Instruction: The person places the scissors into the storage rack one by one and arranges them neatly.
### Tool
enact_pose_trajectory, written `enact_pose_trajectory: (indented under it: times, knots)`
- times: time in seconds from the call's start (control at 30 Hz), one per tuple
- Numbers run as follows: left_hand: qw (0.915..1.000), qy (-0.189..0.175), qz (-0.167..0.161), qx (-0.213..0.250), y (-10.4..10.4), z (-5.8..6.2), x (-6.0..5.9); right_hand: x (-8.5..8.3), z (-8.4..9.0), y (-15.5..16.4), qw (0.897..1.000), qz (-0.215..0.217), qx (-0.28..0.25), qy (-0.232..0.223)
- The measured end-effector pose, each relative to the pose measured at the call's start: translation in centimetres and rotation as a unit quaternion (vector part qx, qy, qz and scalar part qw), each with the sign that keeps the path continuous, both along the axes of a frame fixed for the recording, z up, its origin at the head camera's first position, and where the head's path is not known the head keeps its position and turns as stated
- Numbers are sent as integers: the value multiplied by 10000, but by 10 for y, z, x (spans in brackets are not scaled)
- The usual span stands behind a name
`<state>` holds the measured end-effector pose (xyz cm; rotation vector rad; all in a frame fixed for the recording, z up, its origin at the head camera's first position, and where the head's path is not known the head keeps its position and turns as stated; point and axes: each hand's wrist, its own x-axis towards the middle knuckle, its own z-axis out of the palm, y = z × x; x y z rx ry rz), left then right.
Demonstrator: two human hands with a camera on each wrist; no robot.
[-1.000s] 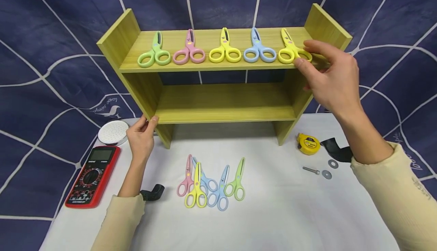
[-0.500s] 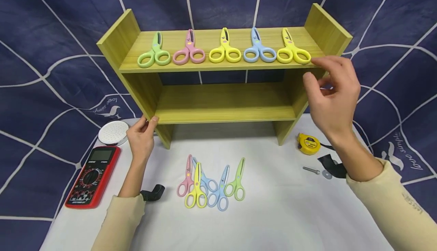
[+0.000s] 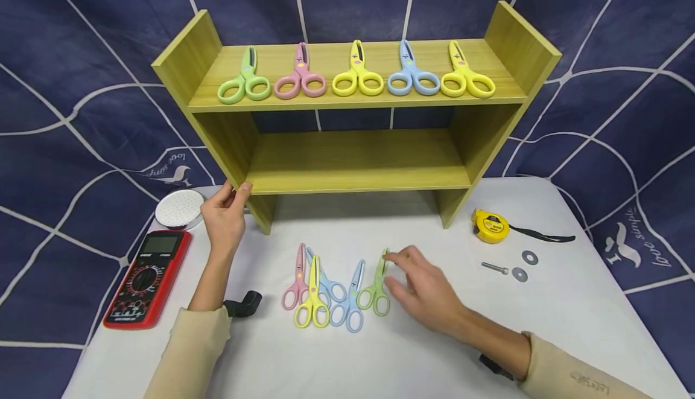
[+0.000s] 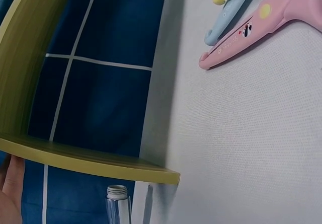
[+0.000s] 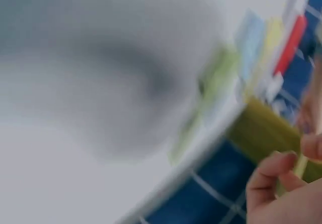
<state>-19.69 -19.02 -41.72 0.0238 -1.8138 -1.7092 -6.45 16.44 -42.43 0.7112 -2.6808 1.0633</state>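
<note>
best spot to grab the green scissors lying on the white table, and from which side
Take the green plastic scissors from their right side, where the right hand hovers: pinch the narrow neck just above the finger loops. The blue scissors crowd the left side, while the right side lies bare on the white table, probably easiest.

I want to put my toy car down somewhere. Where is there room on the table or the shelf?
The lower shelf is bare. So is the near table, this side of the scissors pile. The top shelf is crowded with five scissors, and the right hand is at the pile.
</note>
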Motion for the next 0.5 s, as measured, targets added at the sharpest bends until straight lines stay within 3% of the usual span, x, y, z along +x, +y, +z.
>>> enact_pose_trajectory:
  times: [0.13, 0.27, 0.5]
  knots:
    - [9999, 17, 108, 39, -1, 1, 0, 17, -33, -11, 9914, 588, 1026, -558]
    - [10000, 24, 57, 44, -1, 0, -1, 27, -50, -15, 9765, 828, 1786, -875]
    - [9999, 75, -7, -86, 1, 0, 0, 24, -57, -16, 9740, 664, 1978, -885]
